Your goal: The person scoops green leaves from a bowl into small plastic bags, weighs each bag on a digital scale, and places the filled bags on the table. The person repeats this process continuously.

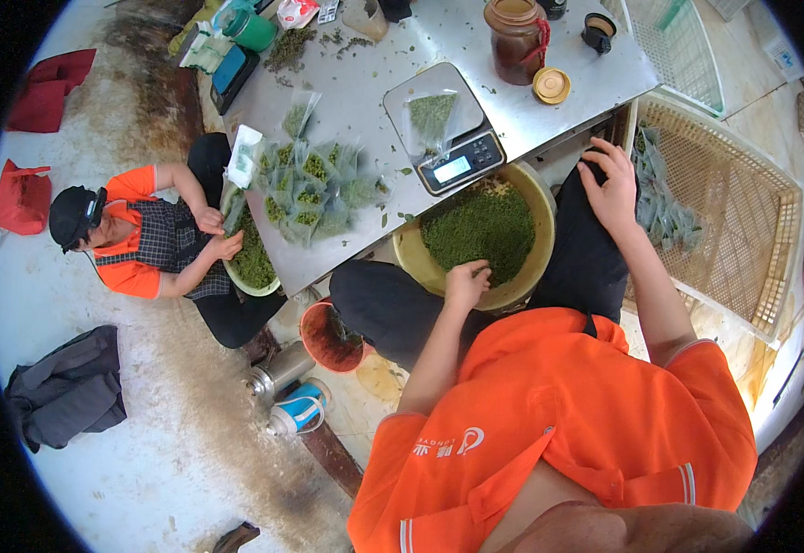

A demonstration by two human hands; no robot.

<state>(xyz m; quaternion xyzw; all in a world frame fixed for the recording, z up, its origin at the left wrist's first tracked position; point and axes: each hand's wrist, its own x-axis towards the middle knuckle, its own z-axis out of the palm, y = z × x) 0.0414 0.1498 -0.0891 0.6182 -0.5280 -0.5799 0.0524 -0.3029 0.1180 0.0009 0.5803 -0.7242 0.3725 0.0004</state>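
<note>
The green tea leaves [480, 226] fill a yellow basin [540, 207] held on the person's lap, tucked under the steel table [365, 101] edge, likely to keep them within easy reach. The left hand [466, 281] digs into the leaves at the near rim, fingers curled around a pinch. The right hand [612, 182] rests open on the knee. Above, a clear bag [431, 115] lies on the digital scale [443, 129]; filled packets [314, 189] crowd the table's left, beside 1 co-worker [158, 235]

Smooth brushed-metal table [365, 111], glossy plastic basin [540, 198], clear shiny plastic bags [314, 189], matt dry leaves [480, 226]
</note>
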